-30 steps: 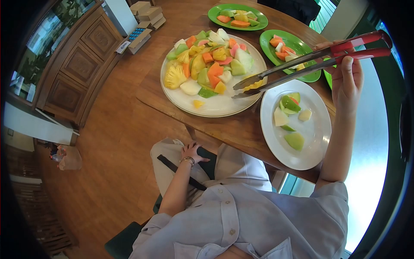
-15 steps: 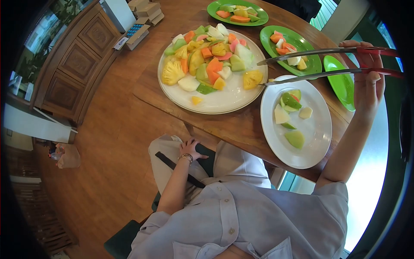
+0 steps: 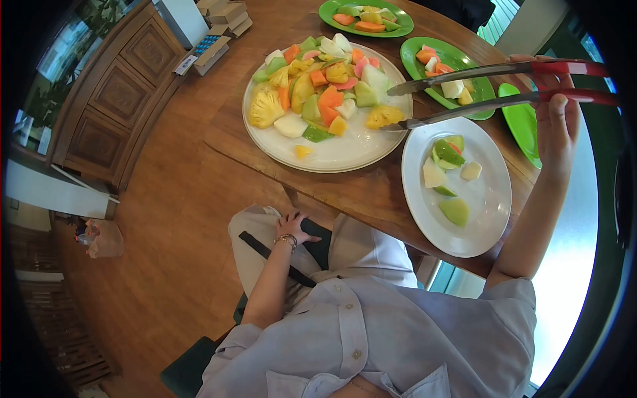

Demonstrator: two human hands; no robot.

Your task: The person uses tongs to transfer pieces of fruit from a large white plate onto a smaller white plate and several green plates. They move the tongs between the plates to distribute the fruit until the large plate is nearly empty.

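Observation:
My right hand (image 3: 557, 123) is closed around the red handles of long metal tongs (image 3: 458, 113). The tongs' jaws are apart. Their tips reach over the right edge of the large round plate (image 3: 345, 156), one right at the lower side of a pineapple piece (image 3: 383, 117), the other near a pale green melon chunk (image 3: 375, 81). Mixed fruit is heaped on that plate. Below the tongs lies a white oval plate (image 3: 488, 219) with several pieces of green and pale fruit. My left hand (image 3: 292, 227) rests on my lap, fingers spread, holding nothing.
Green oval plates (image 3: 488, 99) stand along the table's far side, two of them with cut fruit. Another green plate (image 3: 524, 132) lies beneath my right wrist. The wooden table's near edge (image 3: 312, 189) runs in front of my knees. Boxes (image 3: 211, 53) stand by the carved cabinet (image 3: 126, 86).
The tongs have moved left, farther over the large plate, and their tips are spread wider. The pineapple piece has shifted slightly left and up. My left hand has stayed still.

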